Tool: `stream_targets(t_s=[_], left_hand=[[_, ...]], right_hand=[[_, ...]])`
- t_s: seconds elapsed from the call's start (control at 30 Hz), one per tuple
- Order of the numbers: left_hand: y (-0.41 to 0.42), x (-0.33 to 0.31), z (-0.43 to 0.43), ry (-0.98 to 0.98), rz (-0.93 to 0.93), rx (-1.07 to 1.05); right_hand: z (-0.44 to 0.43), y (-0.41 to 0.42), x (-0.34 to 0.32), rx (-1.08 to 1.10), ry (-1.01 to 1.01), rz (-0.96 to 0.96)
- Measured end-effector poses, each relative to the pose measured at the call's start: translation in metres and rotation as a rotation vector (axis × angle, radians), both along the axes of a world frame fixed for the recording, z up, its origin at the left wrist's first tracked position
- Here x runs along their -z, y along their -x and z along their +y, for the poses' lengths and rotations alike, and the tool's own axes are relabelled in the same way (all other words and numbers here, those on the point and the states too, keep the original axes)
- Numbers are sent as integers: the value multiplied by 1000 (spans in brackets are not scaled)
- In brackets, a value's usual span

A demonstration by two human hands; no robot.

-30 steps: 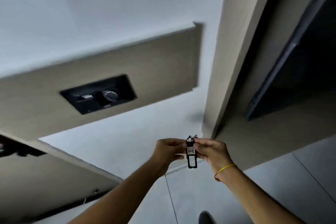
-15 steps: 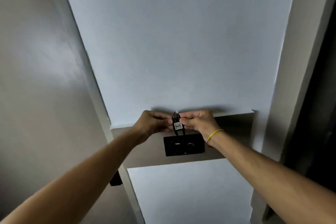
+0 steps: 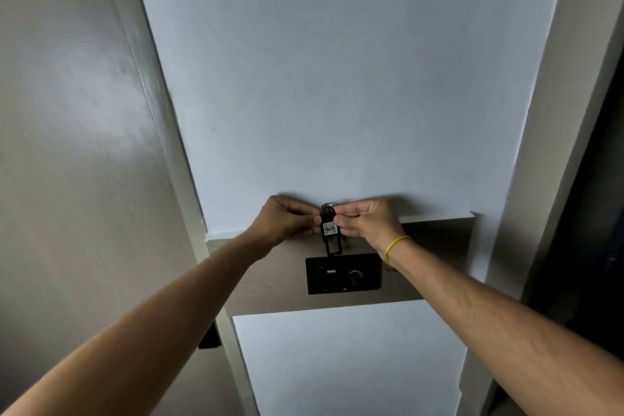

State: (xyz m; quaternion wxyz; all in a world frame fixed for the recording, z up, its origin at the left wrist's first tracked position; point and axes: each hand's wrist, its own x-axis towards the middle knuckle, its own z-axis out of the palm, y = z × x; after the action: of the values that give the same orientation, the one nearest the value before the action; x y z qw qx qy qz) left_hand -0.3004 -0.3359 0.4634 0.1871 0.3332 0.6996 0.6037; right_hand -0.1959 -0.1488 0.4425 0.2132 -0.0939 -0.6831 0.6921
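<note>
A black plastic key tag (image 3: 331, 241) with a white label marked 407 and a metal ring at its top hangs upright between my hands. My left hand (image 3: 283, 221) pinches its left side with curled fingers. My right hand (image 3: 366, 221), a yellow band on its wrist, pinches the right side and the ring. The tag's lower end hangs just above a black wall panel (image 3: 343, 273) that has a slot and a round knob.
The black panel sits in a wood-look strip (image 3: 435, 260) across a white wall (image 3: 337, 78). A grey door (image 3: 67, 145) stands at the left, with a dark handle part (image 3: 209, 338) at its edge. A pale frame and a dark opening (image 3: 604, 213) lie at the right.
The view swung from a tilted look near the floor to facing the wall. Both hands rose with the tag and now hold it just above the black panel.
</note>
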Motion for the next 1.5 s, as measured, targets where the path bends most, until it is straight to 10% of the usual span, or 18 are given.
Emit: stream_targets(t_s=[1.5], left_hand=[[-49,71,-7,98,368,-342]], right_hand=[[-33,-26,74,302,-543,76]])
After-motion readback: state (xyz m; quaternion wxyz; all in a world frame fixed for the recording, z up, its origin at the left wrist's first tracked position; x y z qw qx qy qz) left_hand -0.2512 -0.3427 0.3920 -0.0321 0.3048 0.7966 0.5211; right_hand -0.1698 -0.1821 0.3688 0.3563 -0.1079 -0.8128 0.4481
